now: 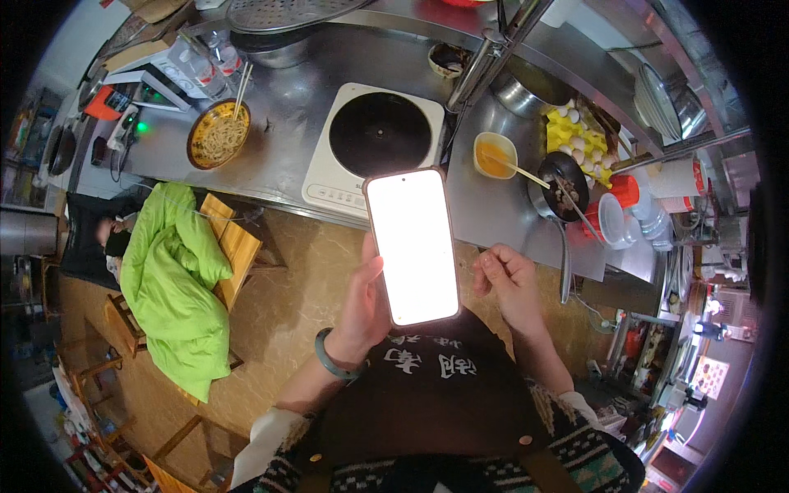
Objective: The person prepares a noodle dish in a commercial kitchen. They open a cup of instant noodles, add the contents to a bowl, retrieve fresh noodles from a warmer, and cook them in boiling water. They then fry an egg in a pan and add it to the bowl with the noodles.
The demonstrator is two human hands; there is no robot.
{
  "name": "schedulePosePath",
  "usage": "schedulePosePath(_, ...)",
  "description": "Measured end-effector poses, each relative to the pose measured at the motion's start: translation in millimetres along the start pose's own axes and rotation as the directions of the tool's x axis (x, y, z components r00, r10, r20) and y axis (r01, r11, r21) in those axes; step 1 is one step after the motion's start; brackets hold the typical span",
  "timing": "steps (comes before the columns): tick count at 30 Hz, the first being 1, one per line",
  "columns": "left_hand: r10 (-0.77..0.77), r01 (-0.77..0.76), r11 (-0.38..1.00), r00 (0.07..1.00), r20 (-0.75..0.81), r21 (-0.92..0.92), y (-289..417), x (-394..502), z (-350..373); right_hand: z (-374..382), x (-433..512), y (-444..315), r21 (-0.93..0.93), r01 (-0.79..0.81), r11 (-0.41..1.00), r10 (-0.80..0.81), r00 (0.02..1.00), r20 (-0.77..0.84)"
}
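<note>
A smartphone [416,249] with a glaring white screen is upright in my left hand [368,299]. My thumb lies along its left edge, and the other fingers are mostly hidden behind it. A jade-like bangle [330,354] circles my left wrist. To the right of the phone, apart from it, my right hand [506,280] is curled with thumb and forefinger together; I see nothing in it. Just beyond the phone stands a white induction cooker [342,166] with a round black plate, its front corner partly covered by the phone. My dark apron [431,400] bears writing.
On the steel counter [283,142] are a bowl of noodles [219,135] with chopsticks, a bowl of beaten egg [495,155], a small pan of meat [560,191] and a yellow egg tray [570,132]. A person [114,237] lies under a green quilt [175,289] at left.
</note>
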State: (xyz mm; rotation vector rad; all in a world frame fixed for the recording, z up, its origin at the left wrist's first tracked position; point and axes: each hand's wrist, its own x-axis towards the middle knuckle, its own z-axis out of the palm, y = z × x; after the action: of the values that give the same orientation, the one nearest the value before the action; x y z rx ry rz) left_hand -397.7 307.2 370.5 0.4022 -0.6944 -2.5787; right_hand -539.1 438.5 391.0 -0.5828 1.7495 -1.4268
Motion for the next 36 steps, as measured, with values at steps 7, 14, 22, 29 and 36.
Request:
schedulePosePath(7, 0.006, -0.005, 0.998, 1.0, -0.012, 0.056, 4, 8, 12, -13, -2, 6, -0.042, 0.096, 0.994, -0.098, 0.994, -0.047)
schedulePosePath(14, 0.012, -0.006, 0.992, 0.999, -0.047, 0.123, -7, 14, 27, -29, 1, 8, -0.003, 0.034, 0.999, -0.034, 0.994, -0.1)
schedulePosePath(22, -0.003, 0.015, 0.987, 0.997, -0.073, 0.159, -21, 30, 45, -48, -1, 10, 0.045, -0.098, 0.994, 0.096, 0.994, 0.051)
schedulePosePath(29, -0.087, 0.089, 0.966, 0.996, -0.02, 0.241, -35, 44, 40, -45, -14, 23, 0.052, -0.156, 0.986, 0.151, 0.985, 0.083)
schedulePosePath(36, -0.319, 0.299, 0.944, 0.934, 0.162, 0.136, -93, 68, 53, -53, -53, 47, 0.305, -0.062, 0.95, 0.154, 0.946, -0.286)
